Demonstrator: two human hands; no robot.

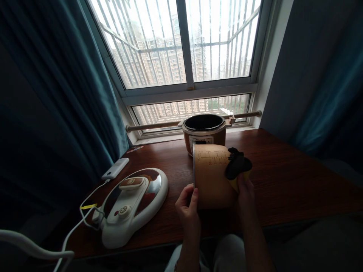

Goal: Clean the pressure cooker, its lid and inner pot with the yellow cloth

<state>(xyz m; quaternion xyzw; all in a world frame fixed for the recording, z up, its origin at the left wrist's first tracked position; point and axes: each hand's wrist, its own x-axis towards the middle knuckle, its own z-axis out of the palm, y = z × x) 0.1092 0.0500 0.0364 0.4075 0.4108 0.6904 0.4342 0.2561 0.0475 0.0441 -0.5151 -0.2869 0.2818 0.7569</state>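
The left hand [188, 209] pinches the rim of a tan inner pot [211, 177], thumb and fingers closed on it, while the right hand [246, 192] clamps a dark sponge [236, 166] against the pot's marked wall. The pot is on its side over the middle of the tabletop's [297, 177] front edge. The cooker body [204, 134] stands at the far edge and its lid [133, 204] lies by the front-left corner. Wiping seems the step in hand; going further round would need the left hand to turn the pot.
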